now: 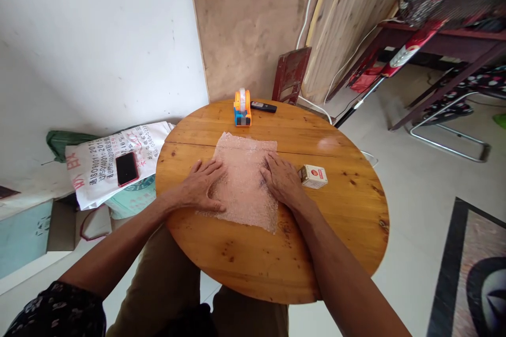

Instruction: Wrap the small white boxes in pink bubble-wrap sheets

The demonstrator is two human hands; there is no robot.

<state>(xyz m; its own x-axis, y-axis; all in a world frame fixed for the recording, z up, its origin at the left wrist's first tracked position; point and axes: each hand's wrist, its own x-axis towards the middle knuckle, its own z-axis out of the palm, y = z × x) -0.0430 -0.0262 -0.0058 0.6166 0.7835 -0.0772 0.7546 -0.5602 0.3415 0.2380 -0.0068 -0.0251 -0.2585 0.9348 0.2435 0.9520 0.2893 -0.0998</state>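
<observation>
A pinkish bubble-wrap sheet (pixel 245 184) lies spread on the round wooden counter (pixel 348 221), directly in front of the seated person, and everything else can be placed from it. At the sheet's left edge rests the left grip (pixel 201 188), palm down and flat, its fingers stretched toward the far side and its thumb reaching across the near left part of the sheet. At the sheet's right edge lies the right grip (pixel 283 180), also flat and palm down, its fingertips on the sheet. Both are spread out, pressing on the sheet rather than clasping anything.

Beyond the sheet's far edge stands an orange and blue tape dispenser (pixel 242 110) carrying a clear roll. A slim black item (pixel 264 107) lies just to its right, also beyond the sheet; whether the two touch is hard to tell. To the right of the sheet, near the right wrist, sits a small whitish box (pixel 313 176) with a red mark.

Off the counter, well to the left of the sheet, a phone (pixel 127 169) with a red edge lies on a white printed sack (pixel 95 163). Farther beyond the sheet, slightly right, is a dark red chair (pixel 291 75).
</observation>
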